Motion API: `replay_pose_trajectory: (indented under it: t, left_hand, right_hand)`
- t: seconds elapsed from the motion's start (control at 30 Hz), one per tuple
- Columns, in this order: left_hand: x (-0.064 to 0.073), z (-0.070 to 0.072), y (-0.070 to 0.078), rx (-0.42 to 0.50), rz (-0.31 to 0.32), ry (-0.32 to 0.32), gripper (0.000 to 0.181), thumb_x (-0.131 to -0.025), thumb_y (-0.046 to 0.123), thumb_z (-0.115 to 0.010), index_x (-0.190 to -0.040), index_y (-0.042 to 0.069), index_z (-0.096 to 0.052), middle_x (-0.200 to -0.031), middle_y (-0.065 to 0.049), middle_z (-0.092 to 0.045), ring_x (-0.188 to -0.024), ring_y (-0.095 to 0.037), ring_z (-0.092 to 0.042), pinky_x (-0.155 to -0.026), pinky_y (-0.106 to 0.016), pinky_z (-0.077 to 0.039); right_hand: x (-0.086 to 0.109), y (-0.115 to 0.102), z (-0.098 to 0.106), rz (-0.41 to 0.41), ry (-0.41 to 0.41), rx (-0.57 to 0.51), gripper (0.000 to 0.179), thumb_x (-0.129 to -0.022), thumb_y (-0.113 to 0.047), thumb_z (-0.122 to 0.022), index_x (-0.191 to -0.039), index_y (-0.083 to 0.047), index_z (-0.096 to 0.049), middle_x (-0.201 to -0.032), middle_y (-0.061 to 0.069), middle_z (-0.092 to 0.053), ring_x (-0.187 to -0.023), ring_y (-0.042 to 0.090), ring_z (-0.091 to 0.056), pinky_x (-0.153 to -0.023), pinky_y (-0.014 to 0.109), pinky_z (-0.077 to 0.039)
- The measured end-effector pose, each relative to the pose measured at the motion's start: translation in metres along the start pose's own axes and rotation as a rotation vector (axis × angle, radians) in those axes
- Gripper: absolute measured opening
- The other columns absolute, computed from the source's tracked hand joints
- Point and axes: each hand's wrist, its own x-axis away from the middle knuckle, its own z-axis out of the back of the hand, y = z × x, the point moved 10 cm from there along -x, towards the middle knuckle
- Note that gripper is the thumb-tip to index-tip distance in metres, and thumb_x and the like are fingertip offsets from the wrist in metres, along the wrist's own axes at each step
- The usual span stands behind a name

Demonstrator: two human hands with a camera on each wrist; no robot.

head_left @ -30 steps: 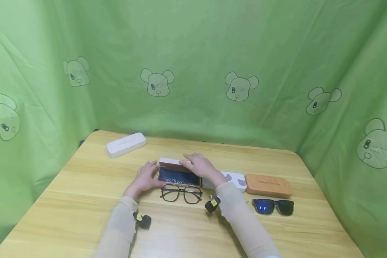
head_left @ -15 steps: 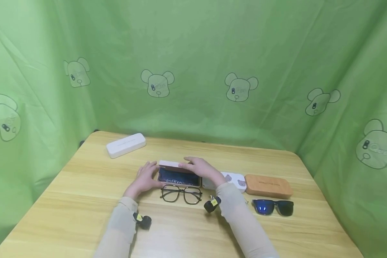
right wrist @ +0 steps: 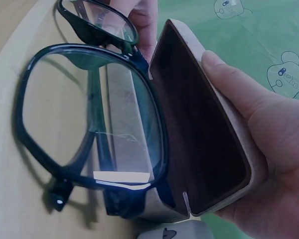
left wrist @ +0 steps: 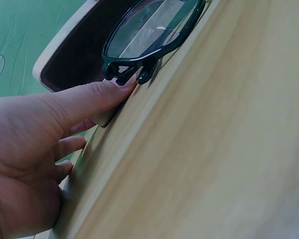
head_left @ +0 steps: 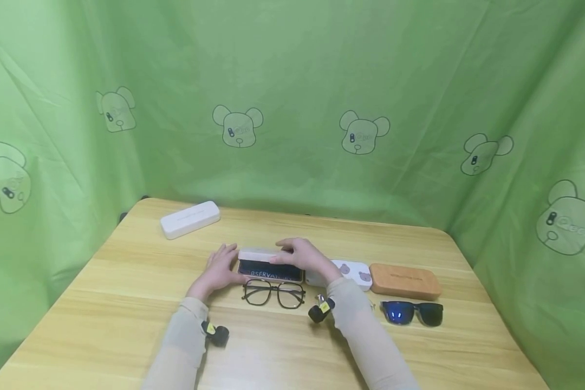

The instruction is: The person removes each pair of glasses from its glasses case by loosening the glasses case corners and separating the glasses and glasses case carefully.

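A pale glasses case [head_left: 255,254] stands half open at the middle of the table, its lid tilted over a dark lining. Inside lies a dark blue cloth [head_left: 263,272] with white lettering. My left hand [head_left: 219,271] holds the case's left end, thumb at the front corner and fingers round the side. With my right hand [head_left: 306,257] I grip the lid [right wrist: 199,119], thumb on its front edge and fingers behind it. Black-framed eyeglasses [head_left: 291,296] rest on the table right in front of the case, close to my left thumb [left wrist: 102,97].
To the right lie a white case with bear prints [head_left: 353,273], an orange-brown case [head_left: 406,281] and dark sunglasses [head_left: 413,313]. Another white case [head_left: 191,219] lies at the back left. My right forearm partly hides a small metallic thing [head_left: 320,299]. Green curtains [head_left: 297,179] surround the table.
The lid has tipped forward and down over the cloth, and my right hand has come down slightly with it. My left hand stays at the case's left end.
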Motion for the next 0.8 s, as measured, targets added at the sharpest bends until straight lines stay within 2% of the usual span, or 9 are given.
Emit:
replay_pose_trajectory:
  t: [0.2,0.33,0.5,0.8]
  left_hand:
    - [-0.001,0.001,-0.001,0.001,-0.001,-0.002,0.089,-0.069,0.034,-0.084,-0.142,0.002,-0.046,-0.158,-0.023,-0.025,-0.149,-0.046,-0.009,-0.121,-0.063,-0.001]
    - [-0.001,0.000,-0.001,-0.014,0.001,-0.013,0.090,-0.070,0.035,-0.083,-0.143,0.001,-0.044,-0.159,-0.023,-0.025,-0.149,-0.045,-0.009,-0.121,-0.063,-0.001]
    - [-0.002,0.000,-0.001,-0.007,0.007,-0.015,0.090,-0.070,0.034,-0.083,-0.143,0.000,-0.043,-0.159,-0.023,-0.025,-0.149,-0.045,-0.009,-0.121,-0.063,-0.001]
    - [-0.003,-0.001,-0.002,-0.017,0.005,-0.014,0.090,-0.070,0.036,-0.083,-0.143,0.000,-0.044,-0.158,-0.023,-0.026,-0.149,-0.045,-0.010,-0.120,-0.063,-0.002]
  right_hand:
    - [0.003,-0.002,0.000,0.004,0.027,0.019,0.077,-0.075,-0.056,-0.076,-0.133,-0.009,-0.059,-0.129,0.011,-0.065,-0.115,0.025,-0.063,-0.104,0.043,-0.050]
    - [0.005,-0.009,-0.002,0.052,0.046,0.113,0.070,-0.075,-0.052,-0.078,-0.127,-0.008,-0.063,-0.123,0.010,-0.069,-0.112,0.024,-0.064,-0.102,0.043,-0.050]
    - [0.007,-0.019,-0.005,0.097,0.077,0.216,0.071,-0.072,-0.048,-0.081,-0.127,-0.007,-0.063,-0.120,0.011,-0.070,-0.109,0.026,-0.065,-0.100,0.043,-0.052]
    - [0.010,-0.016,-0.009,0.076,0.096,0.236,0.077,-0.069,-0.048,-0.083,-0.130,-0.006,-0.061,-0.125,0.013,-0.067,-0.115,0.029,-0.062,-0.104,0.044,-0.049]
